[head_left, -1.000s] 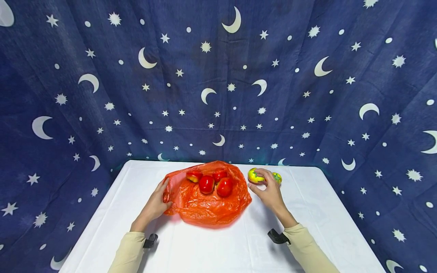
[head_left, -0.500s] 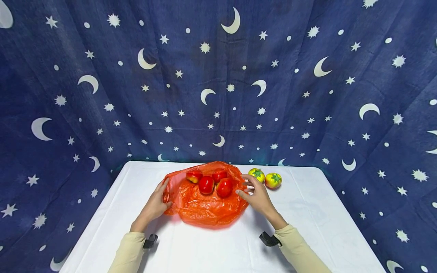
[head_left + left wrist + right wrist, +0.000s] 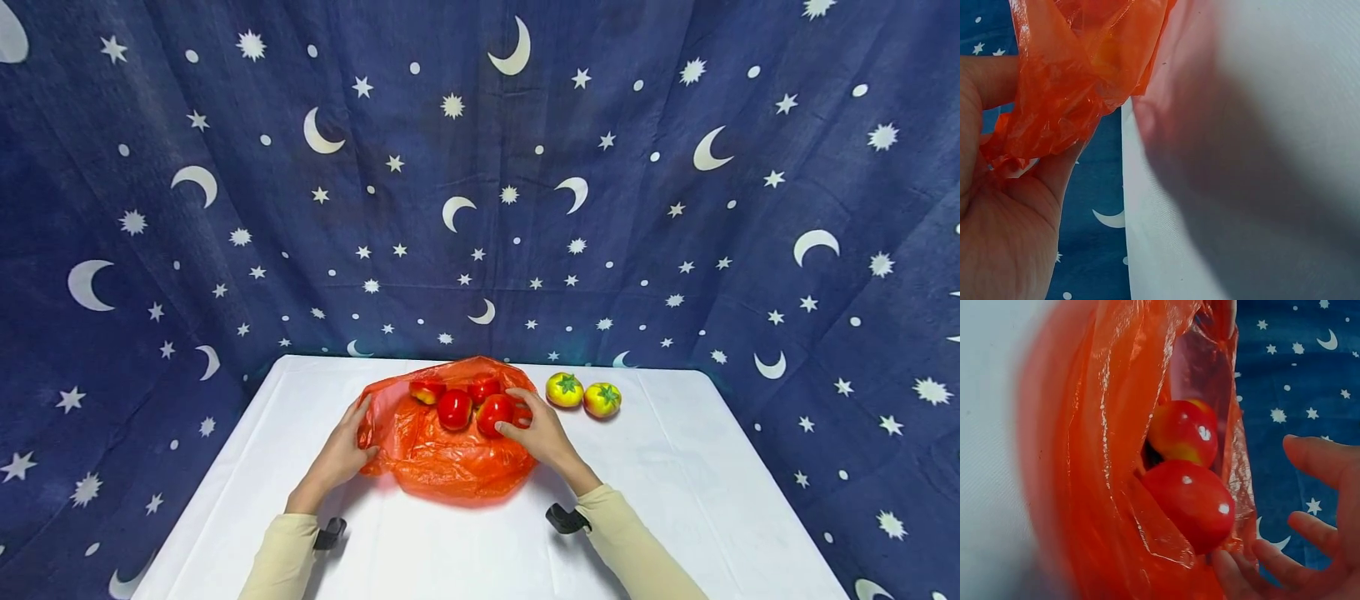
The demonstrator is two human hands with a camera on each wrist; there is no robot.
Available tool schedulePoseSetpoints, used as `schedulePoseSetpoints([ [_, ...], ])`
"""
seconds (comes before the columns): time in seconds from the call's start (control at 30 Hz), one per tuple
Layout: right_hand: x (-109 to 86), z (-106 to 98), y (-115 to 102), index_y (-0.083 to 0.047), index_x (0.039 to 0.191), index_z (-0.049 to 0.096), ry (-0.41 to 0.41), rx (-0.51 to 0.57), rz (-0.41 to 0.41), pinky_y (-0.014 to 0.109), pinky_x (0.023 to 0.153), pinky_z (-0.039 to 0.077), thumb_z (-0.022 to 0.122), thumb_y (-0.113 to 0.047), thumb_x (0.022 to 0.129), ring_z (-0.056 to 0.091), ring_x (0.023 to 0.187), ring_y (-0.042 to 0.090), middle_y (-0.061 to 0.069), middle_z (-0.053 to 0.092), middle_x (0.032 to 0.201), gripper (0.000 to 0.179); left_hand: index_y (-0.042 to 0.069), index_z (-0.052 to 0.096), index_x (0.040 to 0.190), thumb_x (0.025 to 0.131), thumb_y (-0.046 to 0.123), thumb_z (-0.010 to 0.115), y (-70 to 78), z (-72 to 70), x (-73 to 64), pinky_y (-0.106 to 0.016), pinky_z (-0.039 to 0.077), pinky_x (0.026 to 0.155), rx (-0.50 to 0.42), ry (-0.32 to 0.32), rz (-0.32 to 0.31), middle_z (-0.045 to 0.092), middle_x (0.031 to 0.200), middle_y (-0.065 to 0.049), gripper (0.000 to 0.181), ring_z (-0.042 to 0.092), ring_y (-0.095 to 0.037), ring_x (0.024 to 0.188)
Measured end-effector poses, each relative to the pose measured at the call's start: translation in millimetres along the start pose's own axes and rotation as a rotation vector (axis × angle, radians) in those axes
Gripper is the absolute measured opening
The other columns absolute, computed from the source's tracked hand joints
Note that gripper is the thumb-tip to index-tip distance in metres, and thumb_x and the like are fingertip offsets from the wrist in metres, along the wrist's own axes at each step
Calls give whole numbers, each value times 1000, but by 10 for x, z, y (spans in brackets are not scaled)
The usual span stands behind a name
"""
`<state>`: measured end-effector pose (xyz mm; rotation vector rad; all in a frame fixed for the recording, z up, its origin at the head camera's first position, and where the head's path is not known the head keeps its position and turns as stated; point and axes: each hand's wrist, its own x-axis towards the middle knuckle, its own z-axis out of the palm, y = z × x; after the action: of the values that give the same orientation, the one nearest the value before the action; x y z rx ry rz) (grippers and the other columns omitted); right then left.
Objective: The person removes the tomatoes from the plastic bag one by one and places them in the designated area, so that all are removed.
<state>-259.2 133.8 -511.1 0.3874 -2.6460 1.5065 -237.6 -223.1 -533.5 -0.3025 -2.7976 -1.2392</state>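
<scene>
An orange-red plastic bag (image 3: pixel 457 467) lies on the white table with its mouth spread. Inside sit several glossy red fruits (image 3: pixel 453 409) with yellow patches. My left hand (image 3: pixel 341 446) grips the bag's left edge; in the left wrist view, thumb and fingers pinch the crumpled plastic (image 3: pixel 1054 119). At the bag's right side, my right hand (image 3: pixel 543 429) reaches over the rim beside the rightmost red fruit (image 3: pixel 492 413). Its fingers are spread in the right wrist view, close to a red fruit (image 3: pixel 1191 503); whether they touch it, I cannot tell.
Right of the bag, a yellow fruit with a green star-shaped top (image 3: pixel 564 389) stands beside a similar one (image 3: pixel 602 401). Dark blue cloth (image 3: pixel 480 167) with moons and stars hangs behind and around the white table (image 3: pixel 675 467).
My right hand has moved left, from over the two yellow fruits to the right side of the bag. Both fruits stay on the table. The left hand keeps its grip.
</scene>
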Motion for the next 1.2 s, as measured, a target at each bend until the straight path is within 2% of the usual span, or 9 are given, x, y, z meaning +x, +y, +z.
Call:
schedulePoseSetpoints([
  [0.3,151,93,0,-13,133,57,28,-76,23,53,107,45,79,-24,80,55,125,33,14,58,136,58,0,20,156,76,-3,72,23,-16,20,-60,30,115,2,10,24,20,160,-24,95,30,-49,142],
  [0.47,218,144,-8,-12,134,57,26,-108,39,54,112,40,80,-24,80,52,130,34,14,56,138,60,1,20,156,76,-3,72,20,-10,24,-60,29,115,7,6,14,20,160,-24,95,30,-49,142],
  [0.73,256,247,49,-13,137,54,6,-159,88,57,109,41,81,-27,78,51,131,35,14,55,141,66,2,19,156,77,-2,72,7,1,14,-61,30,115,21,-6,-12,19,160,-23,95,30,-50,142],
  [1.03,297,327,90,-12,138,54,-3,-205,106,55,109,43,80,-30,79,51,130,36,15,55,141,67,2,20,156,77,-3,71,-10,13,1,-61,31,114,15,2,-1,19,160,-24,95,31,-50,142],
  [1.2,296,359,137,-14,137,54,-3,-224,170,54,107,45,80,-30,79,55,125,35,14,58,137,65,1,20,156,77,-3,71,-17,20,-6,-60,30,115,14,-1,-1,19,160,-24,94,30,-50,142],
])
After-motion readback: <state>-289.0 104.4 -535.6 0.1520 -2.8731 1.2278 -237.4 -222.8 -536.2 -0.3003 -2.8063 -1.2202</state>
